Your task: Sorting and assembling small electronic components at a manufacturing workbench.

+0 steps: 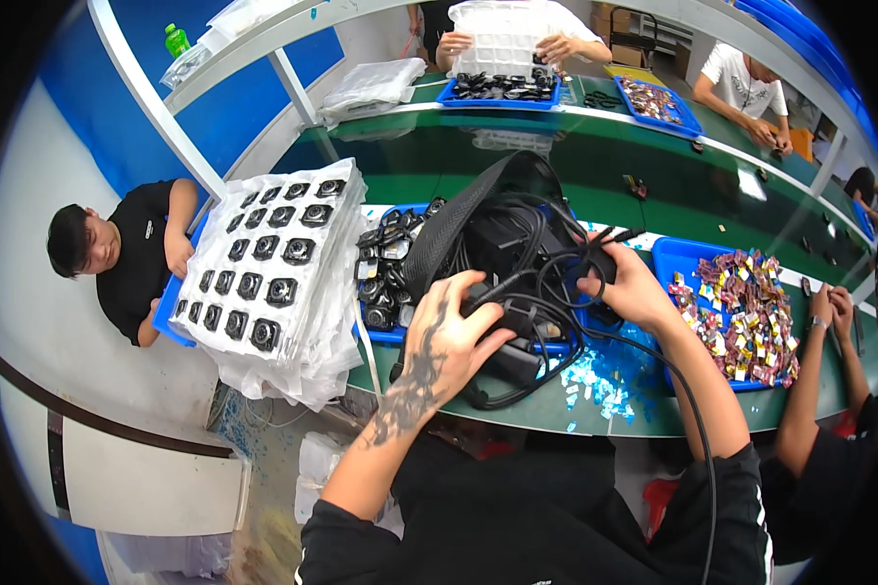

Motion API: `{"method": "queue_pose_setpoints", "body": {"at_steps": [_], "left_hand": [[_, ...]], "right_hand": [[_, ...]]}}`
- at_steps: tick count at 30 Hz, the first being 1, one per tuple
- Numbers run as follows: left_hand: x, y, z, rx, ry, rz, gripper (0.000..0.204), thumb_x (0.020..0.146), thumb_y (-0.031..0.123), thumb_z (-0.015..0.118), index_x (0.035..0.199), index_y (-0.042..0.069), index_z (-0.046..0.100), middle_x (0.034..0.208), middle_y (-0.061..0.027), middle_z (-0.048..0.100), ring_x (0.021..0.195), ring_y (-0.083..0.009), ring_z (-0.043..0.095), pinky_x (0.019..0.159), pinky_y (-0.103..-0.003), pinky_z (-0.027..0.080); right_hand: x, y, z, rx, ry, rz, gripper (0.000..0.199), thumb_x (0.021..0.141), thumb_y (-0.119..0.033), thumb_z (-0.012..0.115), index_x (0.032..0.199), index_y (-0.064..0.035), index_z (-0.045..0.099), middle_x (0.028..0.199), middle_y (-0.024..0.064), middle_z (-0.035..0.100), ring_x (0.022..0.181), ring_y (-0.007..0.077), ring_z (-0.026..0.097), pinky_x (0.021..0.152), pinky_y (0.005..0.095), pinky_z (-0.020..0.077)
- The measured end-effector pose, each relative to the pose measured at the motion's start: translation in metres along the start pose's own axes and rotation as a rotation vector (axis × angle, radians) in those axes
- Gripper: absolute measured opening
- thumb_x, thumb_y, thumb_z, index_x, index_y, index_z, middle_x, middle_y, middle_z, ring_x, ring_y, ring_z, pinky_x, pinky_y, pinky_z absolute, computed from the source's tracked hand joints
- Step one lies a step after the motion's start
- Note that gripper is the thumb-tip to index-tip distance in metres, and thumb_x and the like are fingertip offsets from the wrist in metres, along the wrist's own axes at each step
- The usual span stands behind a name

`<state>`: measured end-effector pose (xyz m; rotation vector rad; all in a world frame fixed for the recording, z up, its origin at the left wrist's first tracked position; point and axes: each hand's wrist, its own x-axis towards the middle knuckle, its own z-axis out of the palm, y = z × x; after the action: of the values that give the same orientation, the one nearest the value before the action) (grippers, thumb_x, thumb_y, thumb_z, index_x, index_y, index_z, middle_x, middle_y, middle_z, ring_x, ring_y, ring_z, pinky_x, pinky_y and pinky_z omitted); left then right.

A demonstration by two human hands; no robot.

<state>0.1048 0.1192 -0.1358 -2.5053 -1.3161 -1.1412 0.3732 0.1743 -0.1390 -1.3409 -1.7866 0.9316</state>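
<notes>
A tangle of black cables (517,280) sits at the centre, bunched against a black mesh-sided holder (446,239) above a blue tray (390,336) on the green worktop (527,420). The left hand (444,341) is half curled, thumb apart from the fingers, beside a thick cable; whether it grips firmly cannot be told. The right hand (636,291) pinches cable strands between thumb and fingers. Handling this well probably means steadying the bundle with one hand, easing loops apart singly, and keeping slack off the small black camera modules (373,268) at left. Farther out stand a stack of white trays (327,336) and, rightward, a second blue tray (680,255) of small reddish parts (751,317).
</notes>
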Motion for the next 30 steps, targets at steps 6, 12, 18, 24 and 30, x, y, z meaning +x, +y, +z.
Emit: {"method": "queue_pose_setpoints", "body": {"at_steps": [6, 12, 18, 24, 30], "left_hand": [[-0.004, -0.004, 0.018, -0.052, 0.023, -0.031, 0.031, 0.067, 0.021, 0.083, 0.085, 0.007, 0.062, 0.109, -0.0120, 0.060, 0.102, -0.0318, 0.057, 0.082, -0.040, 0.047], [0.005, -0.014, 0.015, -0.049, 0.165, -0.110, 0.030, 0.066, 0.020, 0.082, 0.072, 0.006, 0.056, 0.078, -0.0068, 0.055, 0.082, -0.0272, 0.054, 0.073, -0.038, 0.043], [0.008, -0.021, 0.009, -0.096, 0.233, -0.254, 0.026, 0.065, 0.016, 0.080, 0.076, 0.008, 0.058, 0.089, -0.0054, 0.054, 0.093, -0.0272, 0.051, 0.082, -0.039, 0.041], [0.005, -0.071, -0.023, -0.289, 0.339, -0.401, 0.029, 0.076, -0.001, 0.062, 0.105, 0.004, 0.061, 0.101, -0.0105, 0.063, 0.093, -0.0267, 0.060, 0.080, -0.034, 0.048], [0.018, -0.092, -0.033, 0.122, -0.024, -0.330, 0.019, 0.082, 0.022, 0.069, 0.097, 0.010, 0.067, 0.090, -0.0068, 0.068, 0.085, -0.0280, 0.066, 0.074, -0.040, 0.051]], "right_hand": [[-0.007, 0.002, -0.012, -0.281, 0.040, -0.186, 0.050, 0.080, -0.013, 0.071, 0.126, -0.0020, 0.054, 0.114, 0.0187, 0.058, 0.110, 0.0331, 0.056, 0.096, 0.0376, 0.0436], [-0.052, -0.061, 0.005, -0.478, 0.309, -0.621, 0.043, 0.069, -0.010, 0.080, 0.107, -0.0042, 0.060, 0.100, 0.0137, 0.059, 0.091, 0.0317, 0.060, 0.080, 0.0395, 0.0493], [-0.026, -0.084, 0.053, -0.763, -0.116, -0.783, 0.073, 0.064, -0.022, 0.082, 0.129, -0.0086, 0.051, 0.104, 0.0120, 0.053, 0.090, 0.0267, 0.058, 0.073, 0.0389, 0.0503], [-0.010, -0.089, 0.076, -0.796, -0.158, -0.731, 0.064, 0.075, -0.023, 0.075, 0.129, 0.0005, 0.051, 0.104, 0.0141, 0.052, 0.086, 0.0291, 0.062, 0.069, 0.0374, 0.0541], [-0.006, -0.101, 0.085, -0.789, -0.210, -0.581, 0.059, 0.082, -0.020, 0.071, 0.132, 0.0035, 0.049, 0.121, 0.0194, 0.050, 0.106, 0.0348, 0.058, 0.084, 0.0388, 0.0523]]}}
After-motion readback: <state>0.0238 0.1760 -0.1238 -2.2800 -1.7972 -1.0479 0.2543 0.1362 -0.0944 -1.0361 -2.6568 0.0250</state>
